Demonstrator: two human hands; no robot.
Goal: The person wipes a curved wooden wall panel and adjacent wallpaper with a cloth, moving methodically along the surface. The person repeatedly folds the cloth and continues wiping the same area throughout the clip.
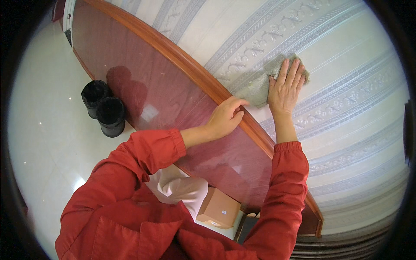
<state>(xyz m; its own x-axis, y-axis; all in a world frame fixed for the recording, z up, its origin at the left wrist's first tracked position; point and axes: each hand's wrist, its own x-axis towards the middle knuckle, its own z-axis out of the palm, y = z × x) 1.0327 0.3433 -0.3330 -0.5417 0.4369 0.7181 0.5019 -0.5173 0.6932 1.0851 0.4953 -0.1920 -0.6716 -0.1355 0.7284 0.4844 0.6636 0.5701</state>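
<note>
My right hand [285, 87] lies flat with spread fingers on a grey-green cloth [256, 89], pressing it against the patterned wallpaper [341, 61]. The cloth bunches up around the fingertips, and its lower part hangs toward the wooden rail [182, 60]. My left hand [226, 117] is at that rail, lower down and to the left, with bent fingers and the thumb apart. It holds nothing, and its fingertips come near the cloth's lower edge.
Below the rail runs a glossy reddish wood panel [156, 81]. Two black cylindrical containers [110, 117] stand on the pale shiny floor [48, 136] beside it. A cardboard box [219, 208] sits near my knee, with a dark open box [248, 227] to its right.
</note>
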